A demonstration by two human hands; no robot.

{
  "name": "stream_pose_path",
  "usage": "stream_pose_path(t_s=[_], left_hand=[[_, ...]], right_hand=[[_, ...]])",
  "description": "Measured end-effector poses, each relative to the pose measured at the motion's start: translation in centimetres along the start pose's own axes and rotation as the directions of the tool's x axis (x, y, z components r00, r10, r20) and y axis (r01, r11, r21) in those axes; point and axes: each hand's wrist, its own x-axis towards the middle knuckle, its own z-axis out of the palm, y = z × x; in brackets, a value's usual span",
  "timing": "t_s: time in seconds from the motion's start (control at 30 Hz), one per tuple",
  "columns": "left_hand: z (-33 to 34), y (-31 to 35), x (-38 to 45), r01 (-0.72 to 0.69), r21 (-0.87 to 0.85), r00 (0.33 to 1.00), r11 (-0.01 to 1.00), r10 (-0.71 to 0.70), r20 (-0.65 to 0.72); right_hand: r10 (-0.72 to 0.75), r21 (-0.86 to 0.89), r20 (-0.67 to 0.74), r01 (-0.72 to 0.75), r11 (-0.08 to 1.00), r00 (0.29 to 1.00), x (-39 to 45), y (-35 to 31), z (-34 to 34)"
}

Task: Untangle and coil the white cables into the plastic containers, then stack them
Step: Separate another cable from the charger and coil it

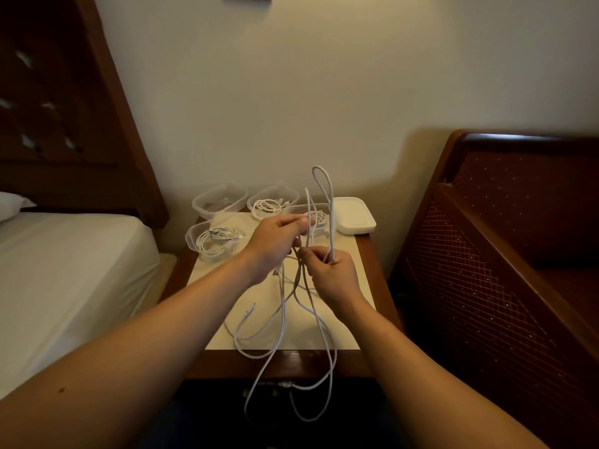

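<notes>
Both hands hold a tangle of white cables [285, 322] above a small bedside table [364, 254]. My left hand [275, 241] grips strands near the top of the tangle. My right hand [327, 270] pinches strands just below, and a tall loop rises from it. Long loops hang down past the table's front edge. At the back stand clear plastic containers: an empty one [217, 199], one with a coiled cable [272, 202], another with a coil [212, 239] at the left, and one partly hidden behind my hands [319, 218].
A white lid or tray [355, 215] sits at the table's back right corner. A bed with a white sheet [64, 270] lies to the left, a dark wooden chair [502, 254] to the right. A wall is directly behind the table.
</notes>
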Motion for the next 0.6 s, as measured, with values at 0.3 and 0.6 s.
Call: stream_pose_path(t_s=[0.3, 0.6], left_hand=[[-2.0, -6.0, -1.8, -0.145, 0.74, 0.989, 0.656, 0.103, 0.103], [-7.1, -10.2, -2.0, 0.084, 0.919, 0.996, 0.385, -0.066, -0.063]], right_hand=[[0.119, 0.187, -0.278, -0.068, 0.98, 0.953, 1.4, -0.4, -2.1], [0.08, 0.452, -0.522, 0.195, 0.87, 0.849, 3.7, -5.6, -4.7]])
